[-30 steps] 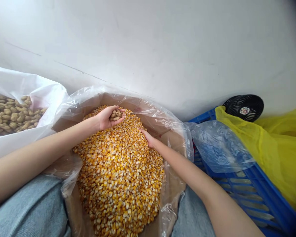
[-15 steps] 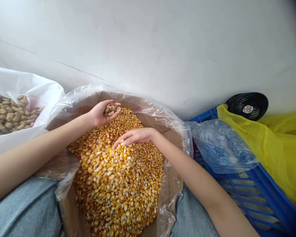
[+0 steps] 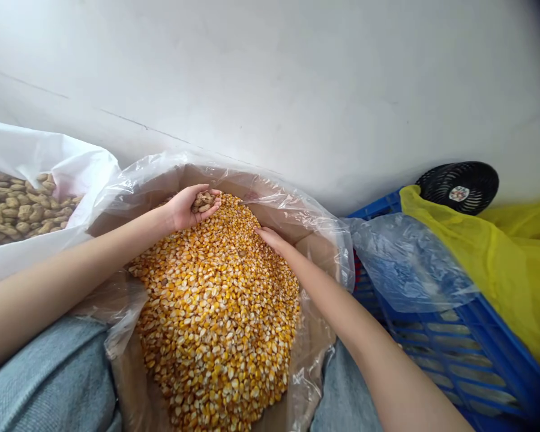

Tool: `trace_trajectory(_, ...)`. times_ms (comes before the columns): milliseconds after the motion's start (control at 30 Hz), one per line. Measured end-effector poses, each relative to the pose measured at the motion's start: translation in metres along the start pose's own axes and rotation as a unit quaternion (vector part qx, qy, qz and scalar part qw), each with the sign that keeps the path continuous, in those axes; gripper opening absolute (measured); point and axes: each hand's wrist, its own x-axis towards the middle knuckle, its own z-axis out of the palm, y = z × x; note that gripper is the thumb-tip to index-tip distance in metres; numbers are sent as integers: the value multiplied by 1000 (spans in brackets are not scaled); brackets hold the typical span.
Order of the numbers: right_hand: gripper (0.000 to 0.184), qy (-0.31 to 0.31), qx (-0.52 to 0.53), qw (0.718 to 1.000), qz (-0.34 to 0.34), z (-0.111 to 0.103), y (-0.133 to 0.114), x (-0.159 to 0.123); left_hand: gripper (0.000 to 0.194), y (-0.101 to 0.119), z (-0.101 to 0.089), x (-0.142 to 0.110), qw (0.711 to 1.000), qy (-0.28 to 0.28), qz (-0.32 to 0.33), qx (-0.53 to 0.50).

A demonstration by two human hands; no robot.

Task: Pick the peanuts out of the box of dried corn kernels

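Observation:
My left hand (image 3: 186,208) is cupped at the far side of a heap of yellow corn kernels (image 3: 216,306), holding a few peanuts in the shell (image 3: 203,201) in its palm. My right hand (image 3: 272,240) holds nothing visible, its fingers together and their tips at the kernels. The corn fills a cardboard box (image 3: 317,255) lined with clear plastic (image 3: 270,195). To the left, a white sack (image 3: 40,153) holds a pile of unshelled peanuts (image 3: 20,211).
A blue plastic crate (image 3: 459,354) at the right carries a clear plastic bag (image 3: 409,264) and a yellow bag (image 3: 522,282). A small black fan (image 3: 459,188) stands behind them against the white wall (image 3: 270,78). My denim-covered knees (image 3: 40,384) flank the box.
My right hand has drawn back from its spread pose above the corn and now points down at the far kernels. My left hand stays cupped around the peanuts.

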Motion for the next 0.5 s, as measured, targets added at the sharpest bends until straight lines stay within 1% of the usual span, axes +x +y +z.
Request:
trace_trajectory(100,61,-1,42,999,9,9,4,-3,19,1,1,-1,1000,-5,1,3)
trace_trajectory(200,61,-36,77,996,19,12,3,-4,18,3,2,-2,1000,-10,6,2)
trace_trajectory(300,59,-85,105,990,31,14,-1,-4,19,3,2,-2,1000,-8,9,6)
trace_trajectory(433,54,-149,176,971,59,19,-12,-7,19,2,1,-1,1000,-5,9,12)
trace_trajectory(500,51,-193,222,953,78,21,-20,-11,19,2,1,-1,1000,-5,10,15)
